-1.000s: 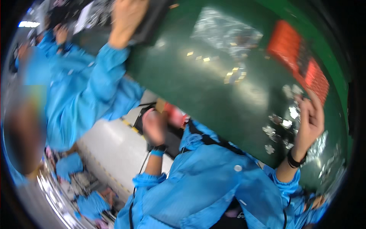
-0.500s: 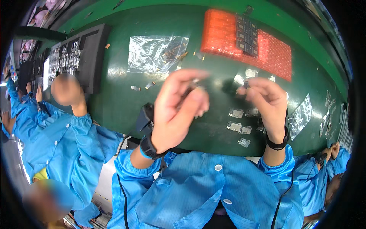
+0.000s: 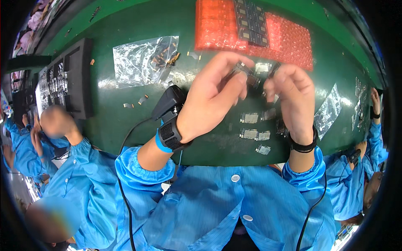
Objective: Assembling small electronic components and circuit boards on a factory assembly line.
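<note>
My left hand (image 3: 213, 96) is raised over the green work table, thumb and fingers closed on a small dark circuit board (image 3: 252, 78) with metallic parts. Just to its right, my right hand (image 3: 295, 94) pinches a small dark piece (image 3: 274, 69) between thumb and fingertips; its exact kind is too small to tell. The two held pieces are close but apart. Below and between the hands, several small silver boards (image 3: 250, 118) lie on the table, and another silver board (image 3: 263, 67) lies just beyond them.
Red bubble wrap (image 3: 289, 37) bears a dark panel of boards (image 3: 251, 21) at the back. Clear bags lie left (image 3: 134, 62) and right (image 3: 328, 111), and small flex connectors (image 3: 143, 99) near the left bag. A black foam tray (image 3: 81, 79) stands farther left. Co-workers sit on both sides.
My hands have come closer together, and the board in my left hand now shows plainly. The whole view has shifted, with table things sitting farther left. The left co-worker's raised hand appears lower.
</note>
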The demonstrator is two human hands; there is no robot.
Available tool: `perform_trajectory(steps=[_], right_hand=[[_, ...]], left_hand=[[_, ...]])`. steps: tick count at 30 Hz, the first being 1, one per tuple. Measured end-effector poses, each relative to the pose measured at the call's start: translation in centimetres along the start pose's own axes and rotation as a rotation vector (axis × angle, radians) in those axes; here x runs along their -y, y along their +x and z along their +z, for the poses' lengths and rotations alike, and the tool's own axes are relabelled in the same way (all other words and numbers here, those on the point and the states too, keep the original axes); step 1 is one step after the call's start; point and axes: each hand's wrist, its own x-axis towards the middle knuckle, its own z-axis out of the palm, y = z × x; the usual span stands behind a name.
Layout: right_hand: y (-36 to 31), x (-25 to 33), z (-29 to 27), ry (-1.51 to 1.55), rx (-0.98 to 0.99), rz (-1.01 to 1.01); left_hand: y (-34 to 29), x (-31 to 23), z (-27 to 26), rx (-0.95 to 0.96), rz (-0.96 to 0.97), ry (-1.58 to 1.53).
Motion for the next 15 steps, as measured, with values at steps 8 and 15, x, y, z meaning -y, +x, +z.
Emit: perform_trajectory(steps=[8, 15], right_hand=[[-0.23, 0.21, 0.22, -0.05, -0.007, 0.012], [-0.38, 0.26, 0.69, -0.23, 0.038, 0.038]], left_hand=[[-0.16, -0.13, 0.2, 0.016, -0.011, -0.004], [-0.3, -0.06, -0.16, -0.016, -0.001, -0.046]])
